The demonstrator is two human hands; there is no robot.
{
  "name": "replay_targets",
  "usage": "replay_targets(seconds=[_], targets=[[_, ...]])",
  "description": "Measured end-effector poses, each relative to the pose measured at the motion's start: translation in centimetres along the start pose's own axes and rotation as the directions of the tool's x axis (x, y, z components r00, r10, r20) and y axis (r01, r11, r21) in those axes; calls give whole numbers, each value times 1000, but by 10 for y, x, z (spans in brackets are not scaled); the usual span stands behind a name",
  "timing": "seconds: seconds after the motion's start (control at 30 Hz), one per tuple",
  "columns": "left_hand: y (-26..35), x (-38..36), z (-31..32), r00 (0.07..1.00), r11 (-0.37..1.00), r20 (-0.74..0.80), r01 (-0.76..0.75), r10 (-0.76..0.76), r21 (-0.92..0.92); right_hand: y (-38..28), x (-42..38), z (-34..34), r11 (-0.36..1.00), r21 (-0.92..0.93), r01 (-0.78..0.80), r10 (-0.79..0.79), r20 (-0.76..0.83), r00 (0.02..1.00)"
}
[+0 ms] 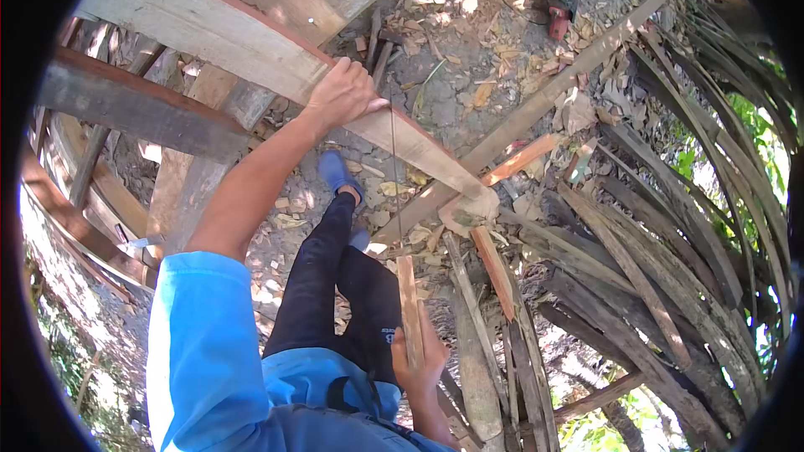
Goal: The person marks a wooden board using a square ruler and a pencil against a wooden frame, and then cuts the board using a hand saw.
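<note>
A long wooden plank [251, 54] with a reddish upper edge runs from the upper left down to the middle. My left hand [343, 94] is closed over that edge, its thumb pointing right. Low in the view, my right hand [423, 356] grips the wooden handle [408, 305] of a handsaw. The saw's thin blade [397, 176] shows edge-on as a dark line. It stretches from the handle up to the plank, crossing it just right of my left thumb. The plank's far end overlaps a light wooden block or stump [469, 212].
More boards [142, 105] are stacked at the left. A red corded power tool [559, 18] lies on the leafy ground. A long batten [578, 71] slants across the upper right. Weathered wood strips [662, 285] pile up at the right. My feet in blue shoes [333, 169] stand below the plank.
</note>
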State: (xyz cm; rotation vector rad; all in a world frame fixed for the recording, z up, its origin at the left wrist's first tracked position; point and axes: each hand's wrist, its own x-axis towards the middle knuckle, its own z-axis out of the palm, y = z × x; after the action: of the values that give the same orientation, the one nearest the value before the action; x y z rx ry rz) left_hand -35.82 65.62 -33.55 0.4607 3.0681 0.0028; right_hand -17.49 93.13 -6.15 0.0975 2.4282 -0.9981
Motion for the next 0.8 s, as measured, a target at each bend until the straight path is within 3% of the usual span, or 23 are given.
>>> replay_targets(seconds=[0.07, 0.13, 0.2, 0.3, 0.33, 0.43, 0.47, 0.57, 0.6, 0.67, 0.7, 0.8], targets=[[-2, -3, 8, 995, 999, -97, -5, 1, -37, 8, 22, 10, 999, -45, 16, -15, 25, 1000], [0, -5, 7, 997, 1000, -82, 4, -6, -17, 15, 98, 50, 997, -83, -3, 7, 45, 999], [-1, -1, 6, 996, 1000, -92, 16, -16, -5, 20, 160, 87, 982, 72, 177, -171, -81, 982], [0, -6, 19, 984, 1000, -179, 10, -12, -12, 26, 149, 79, 982, 141, 123, -115, -64, 991], [0, -5, 18, 990, 1000, -144, 6, -8, -9, 27, 126, 63, 997, 23, 80, -80, -18, 997], [0, -7, 15, 968, 1000, -251, -2, 9, 31, 31, 21, 6, 992, -37, 122, -122, 5, 992], [3, -7, 17, 991, 1000, -135, 10, -12, -16, 30, -9, -11, 966, -180, 186, -186, 17, 982], [2, -5, 24, 990, 998, -137, 23, -16, 53, 40, 25, 10, 956, -194, 222, -225, 10, 974], [1, -5, 37, 974, 996, -225, 24, -4, 83, 42, 51, 26, 967, -144, 210, -215, -16, 977], [1, -4, 42, 979, 998, -204, 19, -7, 54, 62, 122, 72, 984, -47, 169, -172, -53, 984], [0, -4, 38, 980, 999, -198, 20, -10, 47, 52, 168, 97, 959, 132, 249, -238, -93, 967], [-2, -9, 33, 968, 999, -251, -3, 13, 42, 42, 160, 101, 969, 119, 215, -196, -155, 968]])
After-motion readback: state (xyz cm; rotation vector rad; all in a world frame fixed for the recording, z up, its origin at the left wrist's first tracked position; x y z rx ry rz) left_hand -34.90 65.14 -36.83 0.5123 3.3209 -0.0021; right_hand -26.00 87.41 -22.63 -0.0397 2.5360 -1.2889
